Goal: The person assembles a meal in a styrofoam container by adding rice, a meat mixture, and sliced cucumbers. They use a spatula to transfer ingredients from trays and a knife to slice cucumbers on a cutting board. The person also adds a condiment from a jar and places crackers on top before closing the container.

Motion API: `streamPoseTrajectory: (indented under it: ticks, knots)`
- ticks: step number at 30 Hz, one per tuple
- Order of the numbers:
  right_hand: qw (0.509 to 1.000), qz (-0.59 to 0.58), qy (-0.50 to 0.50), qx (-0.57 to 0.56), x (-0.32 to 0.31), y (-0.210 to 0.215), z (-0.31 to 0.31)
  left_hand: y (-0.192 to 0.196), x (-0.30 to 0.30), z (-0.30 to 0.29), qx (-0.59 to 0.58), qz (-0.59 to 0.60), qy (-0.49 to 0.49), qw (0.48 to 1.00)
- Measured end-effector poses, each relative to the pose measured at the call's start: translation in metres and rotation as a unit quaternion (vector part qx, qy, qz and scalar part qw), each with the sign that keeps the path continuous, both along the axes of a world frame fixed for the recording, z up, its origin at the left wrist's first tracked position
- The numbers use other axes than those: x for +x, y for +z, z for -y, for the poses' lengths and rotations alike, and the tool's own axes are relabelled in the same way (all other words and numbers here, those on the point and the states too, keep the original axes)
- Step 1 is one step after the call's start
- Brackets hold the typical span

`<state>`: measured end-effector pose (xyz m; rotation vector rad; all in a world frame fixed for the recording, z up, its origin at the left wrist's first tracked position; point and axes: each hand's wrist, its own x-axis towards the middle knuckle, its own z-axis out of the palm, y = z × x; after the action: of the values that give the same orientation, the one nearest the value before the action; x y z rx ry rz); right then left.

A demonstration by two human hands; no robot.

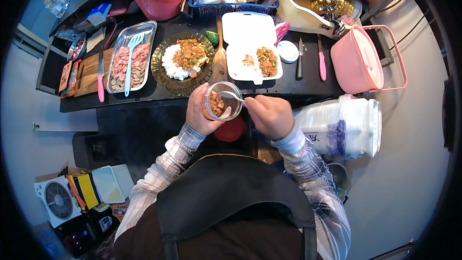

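We note the black table (pixel 311 83) as the largest item; its near edge runs just beyond the fingers of both hands. To the right of the right-hand fingers, lower than the table top, we record a wrapped stack of white containers (pixel 363 127). A pink lidded bucket (pixel 358 62) stands farther out on the same side.

Beyond the fingers, on the table, we log an open white foam box (pixel 248 26) with rice and a brown, chunky topping. Well to the left of the left-hand fingers lies a metal tray (pixel 152 33) of sliced pink pieces; nearer to them is a round plate (pixel 159 70) of rice and brown food. A wooden spatula (pixel 220 62) lies between plate and box, just past the left fingertips.

The left hand (pixel 202 110) has its fingers curved around the left side of a clear cup (pixel 221 85); we see the cup tilted so that its mouth faces up toward us. The right hand (pixel 272 115) has its fingers curled, with thumb and forefinger pinching the handle of a pale spoon (pixel 233 95). The spoon extends leftward from those fingertips into the cup. Brown chunky food (pixel 216 103) sits inside, close to the left-hand fingers.
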<state>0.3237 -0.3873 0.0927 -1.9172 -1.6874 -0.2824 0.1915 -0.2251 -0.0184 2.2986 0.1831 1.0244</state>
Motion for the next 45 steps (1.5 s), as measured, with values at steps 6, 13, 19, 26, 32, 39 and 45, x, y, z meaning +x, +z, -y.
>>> streamPoseTrajectory:
  ticks: [6,13,19,26,32,39,45]
  knots:
    - [0.988,-0.131,0.000,-0.081,-0.013,-0.055,-0.011,0.001,0.001,0.000,0.087,0.052,-0.026,0.995]
    - [0.799,-0.586,-0.097,-0.090,0.015,-0.063,0.000,-0.005,-0.003,0.004,0.077,0.018,-0.005,0.997]
    - [0.714,-0.693,-0.098,-0.024,0.035,-0.053,0.009,-0.012,0.000,0.002,0.035,-0.005,0.025,0.999]
    - [0.747,-0.641,-0.142,0.103,0.079,-0.029,0.017,-0.006,0.003,0.006,-0.058,-0.047,0.032,0.997]
    - [0.959,-0.115,-0.204,0.158,0.098,-0.047,-0.012,-0.010,0.002,0.005,-0.058,-0.079,0.025,0.995]
    - [0.953,-0.099,-0.220,0.184,0.071,-0.010,0.011,-0.007,-0.001,0.006,-0.089,-0.095,-0.004,0.991]
    - [0.951,-0.306,-0.031,-0.027,0.030,-0.002,0.013,-0.004,0.009,0.014,-0.126,-0.118,-0.083,0.982]
